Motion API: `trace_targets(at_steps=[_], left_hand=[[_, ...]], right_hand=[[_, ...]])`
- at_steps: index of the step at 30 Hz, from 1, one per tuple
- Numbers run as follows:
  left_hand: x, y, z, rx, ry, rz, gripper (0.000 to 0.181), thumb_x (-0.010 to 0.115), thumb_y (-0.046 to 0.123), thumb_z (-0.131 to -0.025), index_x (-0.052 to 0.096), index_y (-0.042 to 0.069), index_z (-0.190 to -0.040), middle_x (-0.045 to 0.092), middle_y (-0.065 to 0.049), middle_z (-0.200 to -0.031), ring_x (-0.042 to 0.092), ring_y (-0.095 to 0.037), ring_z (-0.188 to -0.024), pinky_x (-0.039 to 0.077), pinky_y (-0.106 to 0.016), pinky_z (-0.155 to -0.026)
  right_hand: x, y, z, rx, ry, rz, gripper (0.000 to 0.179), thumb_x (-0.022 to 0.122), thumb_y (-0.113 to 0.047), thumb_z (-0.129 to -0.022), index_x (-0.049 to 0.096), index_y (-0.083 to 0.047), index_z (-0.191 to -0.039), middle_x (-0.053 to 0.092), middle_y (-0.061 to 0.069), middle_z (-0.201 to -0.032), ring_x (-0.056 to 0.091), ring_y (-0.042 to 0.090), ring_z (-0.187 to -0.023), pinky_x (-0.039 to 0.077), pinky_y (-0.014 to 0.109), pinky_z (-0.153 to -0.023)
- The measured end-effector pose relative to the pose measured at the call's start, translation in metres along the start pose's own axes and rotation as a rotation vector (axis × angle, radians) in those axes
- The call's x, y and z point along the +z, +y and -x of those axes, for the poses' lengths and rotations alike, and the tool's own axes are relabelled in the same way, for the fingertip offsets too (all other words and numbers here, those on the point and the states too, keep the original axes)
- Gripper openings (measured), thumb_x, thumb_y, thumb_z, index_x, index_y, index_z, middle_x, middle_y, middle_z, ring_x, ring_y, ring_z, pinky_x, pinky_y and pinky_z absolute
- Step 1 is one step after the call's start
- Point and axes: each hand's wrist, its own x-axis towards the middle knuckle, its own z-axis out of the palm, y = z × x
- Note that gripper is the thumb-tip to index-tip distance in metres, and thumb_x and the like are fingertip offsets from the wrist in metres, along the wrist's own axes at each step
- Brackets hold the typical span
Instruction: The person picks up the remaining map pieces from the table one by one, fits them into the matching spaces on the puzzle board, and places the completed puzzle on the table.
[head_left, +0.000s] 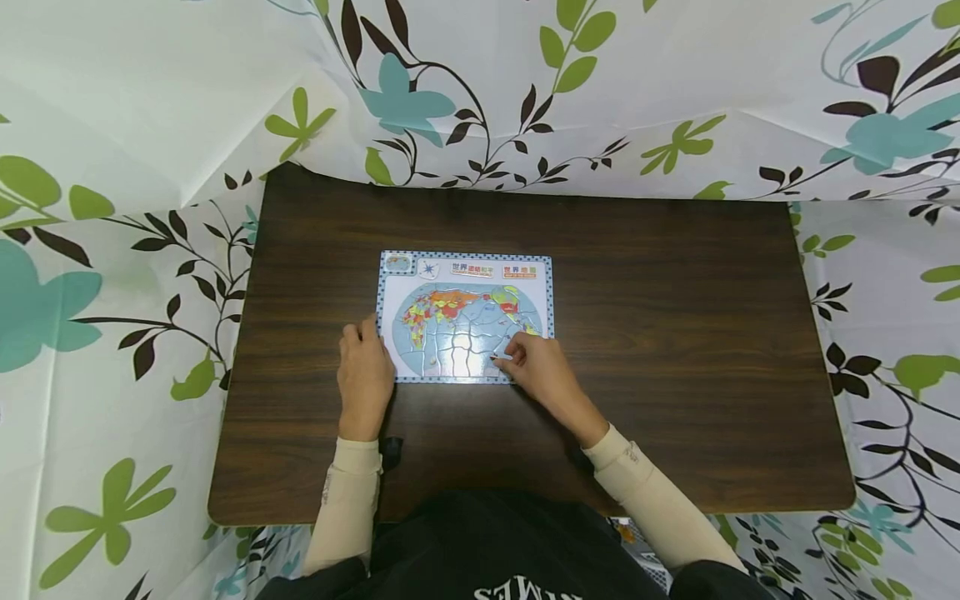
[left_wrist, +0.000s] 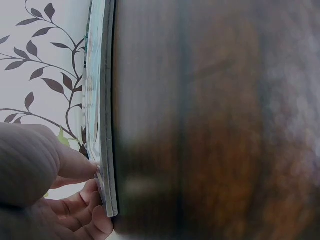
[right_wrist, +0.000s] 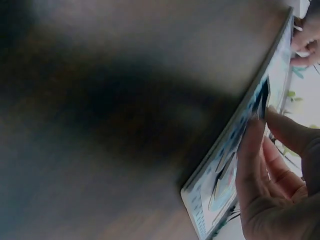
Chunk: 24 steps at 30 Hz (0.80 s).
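Observation:
A world-map jigsaw puzzle (head_left: 465, 275) in a flat board with a blue checked border lies on the table. My left hand (head_left: 365, 379) holds the board's left edge near the front corner; in the left wrist view, the thumb (left_wrist: 75, 164) rests on its upper face and the fingers bend by its side. Over the lower right of the map, my right hand (head_left: 543, 371) pinches a small puzzle piece (right_wrist: 263, 97) between thumb and fingertips. That piece tilts up from the board, its picture hidden. Another piece (right_wrist: 223, 182) stands slightly raised near the board's right end.
The dark wood table (head_left: 675, 333) stretches to both sides of the board. White cloth with printed leaves (head_left: 127, 333) hangs behind and around it. Glare covers the map's lower middle. A small black object (head_left: 391, 452) sits by my left wrist.

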Motion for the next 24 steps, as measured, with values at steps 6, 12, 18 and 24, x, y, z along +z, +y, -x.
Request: trace_targets(at_steps=[6,12,18,24], left_hand=[[0.000,0.000,-0.001,-0.002,-0.001,0.000,0.035,0.051,0.008,-0.102,0.051,0.000,-0.136,0.050,-0.027,-0.114,0.053,-0.043,-0.099,0.051,-0.056,-0.060],[0.000,0.001,-0.001,-0.011,-0.009,-0.004,0.035,0.051,0.009,-0.102,0.051,0.001,-0.136,0.049,-0.026,-0.115,0.053,-0.043,-0.100,0.051,-0.055,-0.061],[0.001,0.001,-0.001,-0.006,-0.005,0.003,0.036,0.052,0.008,-0.102,0.051,0.000,-0.136,0.050,-0.027,-0.115,0.053,-0.044,-0.101,0.051,-0.056,-0.061],[0.001,0.000,-0.001,-0.007,0.001,0.001,0.036,0.051,0.008,-0.102,0.051,-0.001,-0.136,0.049,-0.027,-0.115,0.053,-0.044,-0.101,0.051,-0.056,-0.061]], right_hand=[[0.006,0.001,0.003,-0.127,0.075,0.131,0.020,0.082,-0.026,-0.084,0.071,-0.009,-0.084,0.066,0.002,-0.080,0.059,0.010,-0.067,0.055,0.030,-0.064],[0.011,0.005,0.006,-0.135,0.113,0.168,0.023,0.083,-0.029,-0.083,0.071,-0.010,-0.086,0.055,0.003,-0.093,0.053,0.012,-0.071,0.049,0.031,-0.060],[0.014,0.006,0.004,-0.150,0.100,0.168,0.022,0.081,-0.029,-0.083,0.068,-0.012,-0.085,0.054,-0.001,-0.084,0.053,0.012,-0.071,0.049,0.028,-0.062],[0.012,0.002,-0.003,-0.145,0.074,0.232,0.027,0.084,-0.035,-0.079,0.064,-0.018,-0.073,0.052,-0.005,-0.074,0.047,0.011,-0.063,0.043,0.027,-0.052]])
